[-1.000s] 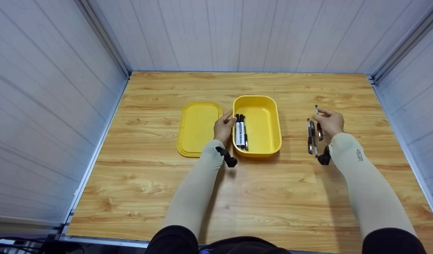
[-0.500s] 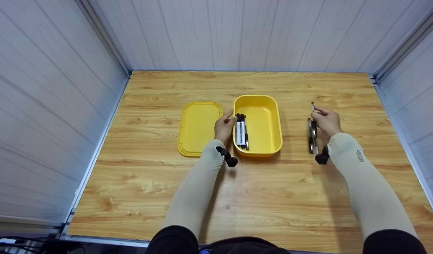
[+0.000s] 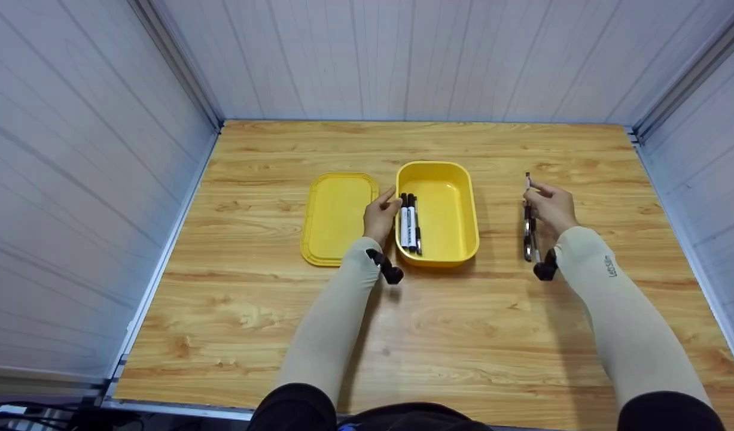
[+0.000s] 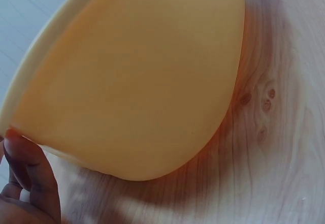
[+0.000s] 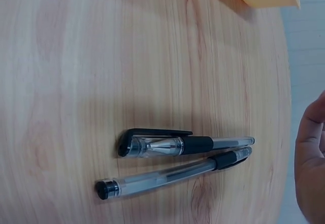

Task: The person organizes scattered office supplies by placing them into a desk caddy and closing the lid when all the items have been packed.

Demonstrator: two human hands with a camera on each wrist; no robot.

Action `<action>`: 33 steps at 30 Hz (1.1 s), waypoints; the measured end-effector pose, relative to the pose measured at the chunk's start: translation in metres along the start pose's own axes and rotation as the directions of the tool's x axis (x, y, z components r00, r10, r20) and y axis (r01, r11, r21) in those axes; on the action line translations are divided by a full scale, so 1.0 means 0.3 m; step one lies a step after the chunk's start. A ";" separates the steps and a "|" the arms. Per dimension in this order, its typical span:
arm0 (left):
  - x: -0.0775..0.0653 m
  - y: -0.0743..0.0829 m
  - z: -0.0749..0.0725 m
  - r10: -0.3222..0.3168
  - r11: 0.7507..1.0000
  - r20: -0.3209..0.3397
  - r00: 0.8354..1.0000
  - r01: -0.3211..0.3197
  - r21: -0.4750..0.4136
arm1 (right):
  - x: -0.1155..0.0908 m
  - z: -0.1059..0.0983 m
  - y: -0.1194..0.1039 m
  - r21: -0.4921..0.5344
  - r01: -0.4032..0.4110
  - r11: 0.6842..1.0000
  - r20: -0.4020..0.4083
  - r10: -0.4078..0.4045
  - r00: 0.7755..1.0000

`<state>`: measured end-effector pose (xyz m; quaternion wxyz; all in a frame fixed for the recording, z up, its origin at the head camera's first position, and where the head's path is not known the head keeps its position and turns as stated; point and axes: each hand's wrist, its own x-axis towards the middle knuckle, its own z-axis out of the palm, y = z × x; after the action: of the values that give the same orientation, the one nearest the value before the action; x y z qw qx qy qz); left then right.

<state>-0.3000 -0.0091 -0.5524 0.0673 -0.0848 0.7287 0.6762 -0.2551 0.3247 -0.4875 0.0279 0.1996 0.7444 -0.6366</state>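
A yellow plastic box (image 3: 444, 215) stands uncovered on the table; two white markers (image 3: 407, 227) with black ends and a slim pen (image 3: 418, 239) lie along its left side. My left hand (image 3: 380, 219) grips the left rim; the left wrist view shows a fingertip (image 4: 19, 145) at that rim. To the right of the box, my right hand (image 3: 555, 208) pinches a gel pen (image 3: 528, 181), its end sticking up past the fingers. Below that hand, a capped gel pen (image 5: 198, 144) and another gel pen (image 5: 157, 179) lie on the table; the held pen is out of the right wrist view.
A flat yellow lid (image 3: 340, 218) lies just left of the box, partly beside my left hand. White panel walls (image 3: 372, 60) enclose the wooden table (image 3: 462, 341) at the back and sides.
My right hand has shifted slightly left with the pen, which now hangs over the pens on the table. The left hand and the box have stayed in place.
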 end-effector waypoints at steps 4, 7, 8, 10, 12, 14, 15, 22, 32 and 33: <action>0.000 -0.002 -0.001 -0.006 1.000 0.011 1.000 0.006 -0.005 | -0.038 0.019 -0.037 0.025 -0.003 1.000 0.021 0.002 1.000; 0.000 -0.001 -0.003 -0.006 1.000 0.014 1.000 0.006 -0.007 | -0.058 0.030 -0.057 0.024 0.010 1.000 0.032 -0.011 0.999; 0.001 -0.001 -0.003 -0.004 1.000 0.015 1.000 0.004 -0.007 | -0.060 0.032 -0.061 0.033 0.013 0.999 0.036 -0.014 0.999; 0.001 -0.001 -0.003 0.003 1.000 0.013 1.000 -0.003 -0.001 | -0.059 0.035 -0.063 0.032 0.016 0.999 0.041 -0.017 0.999; 0.000 -0.001 -0.003 0.007 1.000 0.012 1.000 -0.007 0.002 | -0.048 0.034 -0.055 0.044 0.015 0.999 0.044 -0.017 0.999; 0.000 -0.002 -0.002 0.010 1.000 0.009 1.000 -0.010 0.007 | -0.034 0.031 -0.041 0.028 0.018 0.999 0.040 -0.019 0.999; 0.000 -0.002 -0.002 0.011 1.000 0.008 1.000 -0.011 0.009 | -0.027 0.030 -0.033 0.024 0.019 1.000 0.037 -0.019 0.999; 0.000 -0.006 -0.002 0.016 1.000 0.005 1.000 -0.016 0.024 | -0.001 0.023 0.009 -0.033 0.059 0.998 0.002 -0.059 0.998; 0.000 -0.001 -0.002 0.018 1.000 -0.004 1.000 -0.017 0.023 | -0.006 0.034 0.030 -0.066 0.091 0.994 0.019 -0.090 0.996; -0.001 -0.002 -0.002 0.017 1.000 -0.008 1.000 -0.017 0.025 | -0.005 0.036 0.031 -0.076 0.095 0.993 0.018 -0.094 0.995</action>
<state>-0.2997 -0.0097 -0.5529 0.0596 -0.0807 0.7379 0.6674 -0.2531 0.3149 -0.4979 0.0109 0.1583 0.7768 -0.6094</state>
